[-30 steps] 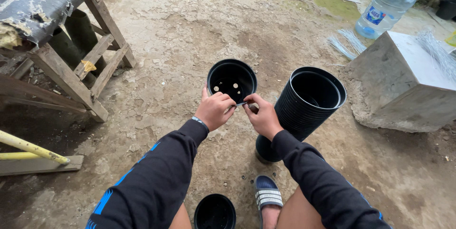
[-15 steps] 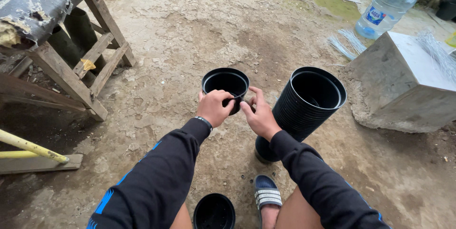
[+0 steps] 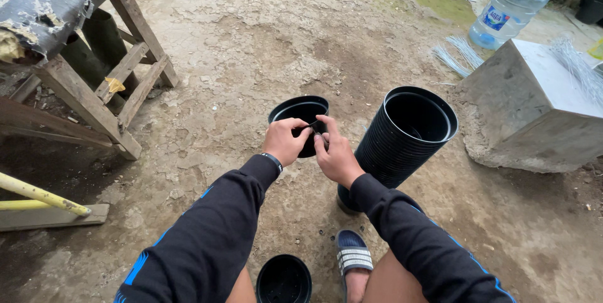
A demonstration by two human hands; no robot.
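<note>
A small black plastic pot (image 3: pixel 298 110) is held up in front of me, tilted so its open mouth faces away and up. My left hand (image 3: pixel 286 141) grips its near rim. My right hand (image 3: pixel 335 152) pinches the rim beside it, with what looks like a thin wire between the fingertips. To the right leans a tall stack of nested black pots (image 3: pixel 402 139) resting on the dirt. Another single black pot (image 3: pixel 284 279) stands on the ground between my legs.
A concrete block (image 3: pixel 534 111) with thin wires (image 3: pixel 575 64) on top sits at the right, a large water bottle (image 3: pixel 510 7) behind it. A wooden stool (image 3: pixel 88 83) with a torn black seat stands at the left. A yellow handle (image 3: pixel 38 193) lies at lower left. My sandal (image 3: pixel 355 259) rests on dirt.
The small pot has tipped from showing its holed bottom interior to a flatter angle, and sunk a little. Both hands have closed in on its near rim.
</note>
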